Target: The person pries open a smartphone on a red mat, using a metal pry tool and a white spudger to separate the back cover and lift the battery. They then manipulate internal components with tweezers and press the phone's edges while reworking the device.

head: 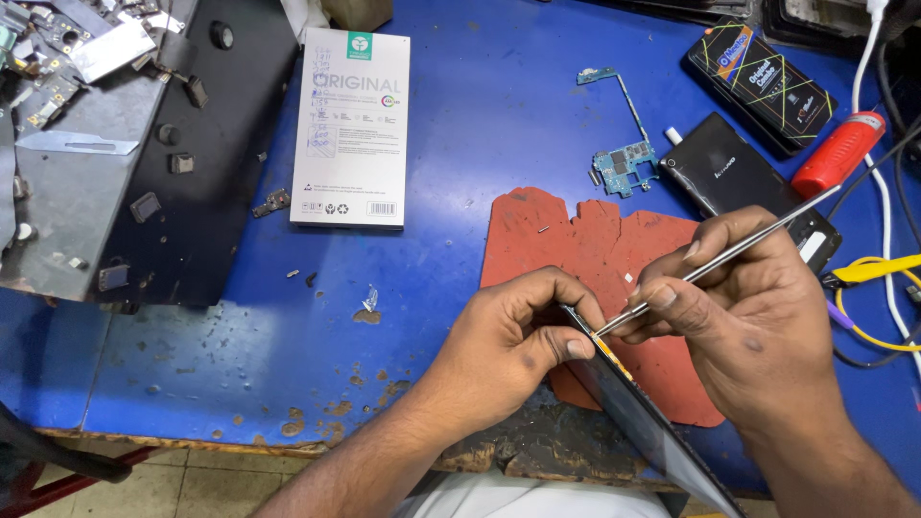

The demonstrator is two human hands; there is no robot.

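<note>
Pinching the upper edge of a dark, flat phone, the left hand has its grip clamped on that edge, thumb and forefinger pressed together around it. The right hand has its grip closed around slim metal tweezers, whose tip touches the phone's edge just beside the left thumb. Phone and both hands sit over a worn red mat on the blue tabletop.

Well beyond the left grip, up and to the left, lies a white rectangular box with a green square mark at its top and grey print below. Beyond the right grip rests a black phone, with a small blue-green circuit board just beside it. Farther out sit a black flat package with yellow lines and an orange-and-blue label, and a red cylindrical tool. A black tray of small parts lies far left of the grips.
</note>
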